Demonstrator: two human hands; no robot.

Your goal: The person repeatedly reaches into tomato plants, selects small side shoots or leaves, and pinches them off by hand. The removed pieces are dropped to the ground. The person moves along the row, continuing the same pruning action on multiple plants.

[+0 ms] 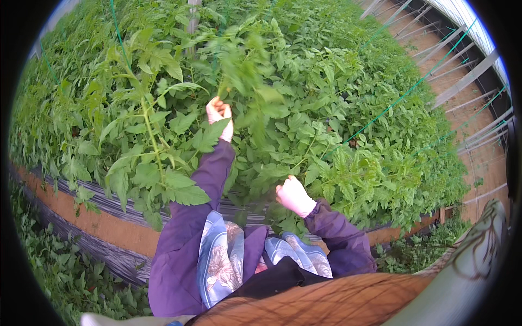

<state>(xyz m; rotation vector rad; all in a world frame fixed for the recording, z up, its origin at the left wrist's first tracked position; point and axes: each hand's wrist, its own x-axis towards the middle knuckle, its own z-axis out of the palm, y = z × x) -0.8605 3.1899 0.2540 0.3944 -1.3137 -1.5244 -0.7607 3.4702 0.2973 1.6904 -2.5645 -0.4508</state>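
My left hand (220,118) reaches up among tomato plants, its fingers closed on the stem of a tomato plant (244,61) whose leafy top is blurred. Part of this hand is hidden by a leaf. My right hand (294,196) is lower and to the right, fingers curled in beside tomato leaves; whether anything is between them is not visible. Left of my left arm stands a thick green tomato stem (150,132), with a green string (119,36) running up from its top.
Dense tomato foliage (346,81) fills the far side. Green strings (401,98) slant across the right. Plastic-covered soil ridges (94,244) and a bare soil strip (118,231) lie at lower left. Pale poles (469,81) line the right edge.
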